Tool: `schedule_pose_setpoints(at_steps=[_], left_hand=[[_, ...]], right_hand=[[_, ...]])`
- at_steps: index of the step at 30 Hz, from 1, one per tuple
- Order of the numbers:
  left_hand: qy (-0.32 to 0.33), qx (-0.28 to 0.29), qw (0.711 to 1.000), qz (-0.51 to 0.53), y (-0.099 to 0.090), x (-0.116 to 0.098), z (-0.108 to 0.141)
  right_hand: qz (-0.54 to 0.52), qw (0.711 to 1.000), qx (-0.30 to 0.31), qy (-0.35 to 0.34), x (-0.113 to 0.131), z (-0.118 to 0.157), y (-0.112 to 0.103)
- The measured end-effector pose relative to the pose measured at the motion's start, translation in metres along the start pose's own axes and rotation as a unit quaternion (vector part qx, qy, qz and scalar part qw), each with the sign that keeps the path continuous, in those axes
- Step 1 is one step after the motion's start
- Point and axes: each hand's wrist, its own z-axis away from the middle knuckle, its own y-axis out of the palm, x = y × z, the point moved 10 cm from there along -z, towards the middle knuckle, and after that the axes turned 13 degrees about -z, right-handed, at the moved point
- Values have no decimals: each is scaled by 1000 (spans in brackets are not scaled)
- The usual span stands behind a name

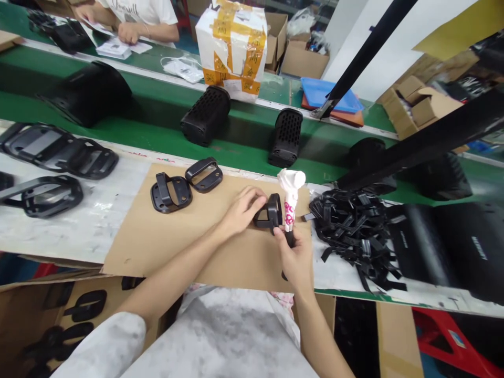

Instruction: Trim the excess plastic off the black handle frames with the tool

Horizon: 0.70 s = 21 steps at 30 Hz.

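My right hand (296, 258) is closed around the dark grip of a hammer (290, 202), held upright. Its head and upper shaft are wrapped in white with pink marks. Beneath my left hand's (243, 209) fingertips is a black plastic handle (270, 214) with a raised loop, on a cardboard sheet (232, 260). My left fingers are curled against its left side; their exact grip is partly hidden. My right thumb and fingers are close to its right edge. Two similar handles, one on the left (170, 193) and one behind it (203, 175), lie on the cardboard.
A tangled pile of black strips (356, 233) lies on the right, beside black panels (468, 247). More black frames (55, 149) lie left. Black perforated housings (207, 115) stand on the green belt (153, 134). Across it, a person's hands (128, 32) handle papers near a taped box (232, 50).
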Motion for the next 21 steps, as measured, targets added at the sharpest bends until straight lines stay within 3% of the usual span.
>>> schedule_pose_setpoints(at_steps=[3, 6, 10, 12, 16, 21], left_hand=[[61, 94, 992, -56, 16, -19, 8], [30, 126, 991, -35, 25, -15, 11], [-107, 22, 991, 76, 7, 16, 4], [-139, -19, 983, 115, -1, 25, 2], [-132, -45, 986, 89, -8, 25, 2], [-120, -74, 989, 46, -7, 23, 7]], right_hand=[[-123, 986, 2, 116, -23, -5, 2], [-185, 973, 6, 134, -20, -7, 0], [-158, 981, 15, 108, -10, -6, -14], [-105, 985, 48, 125, -17, -3, -18], [-30, 975, 129, 177, -40, 13, -12], [11, 989, 86, 119, -33, 20, -16]])
